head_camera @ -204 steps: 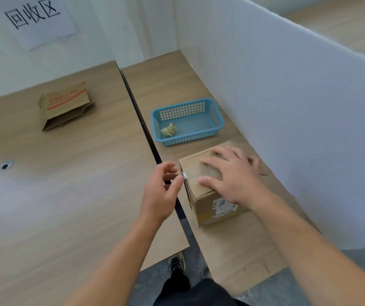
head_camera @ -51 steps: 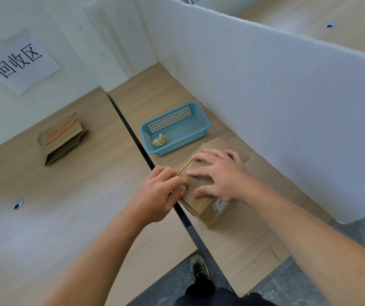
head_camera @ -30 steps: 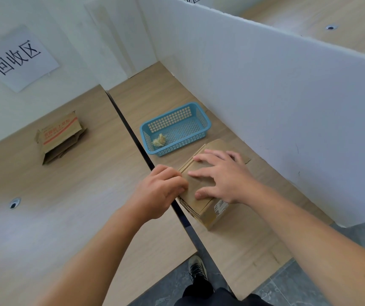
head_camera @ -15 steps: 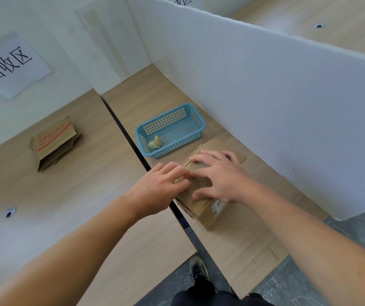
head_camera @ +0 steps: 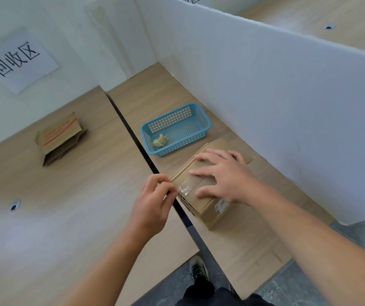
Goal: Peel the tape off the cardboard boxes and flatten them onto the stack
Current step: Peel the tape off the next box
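While your right hand (head_camera: 223, 173) lies flat on top of the cardboard box (head_camera: 208, 215), fingers straight and spread, your left hand (head_camera: 152, 202) pinches the loose end of a clear tape strip (head_camera: 184, 188) between thumb and curled fingertips at the box's left rim. The strip runs from that pinch onto the box's top, where it meets your right thumb. The box sits at the left edge of the right-hand table (head_camera: 155, 100), toward its near edge, hard by the dark gap between the two tables. Just beyond it stands a blue basket (head_camera: 170, 121) holding a crumpled wad of tape (head_camera: 160, 140). On the left-hand table (head_camera: 66, 206), near the far edge, lies the stack of flattened boxes (head_camera: 60, 138), well apart from your hands. A white partition (head_camera: 265, 96) runs along the right table's right edge; a paper sign (head_camera: 16, 60) hangs on the wall above the stack.
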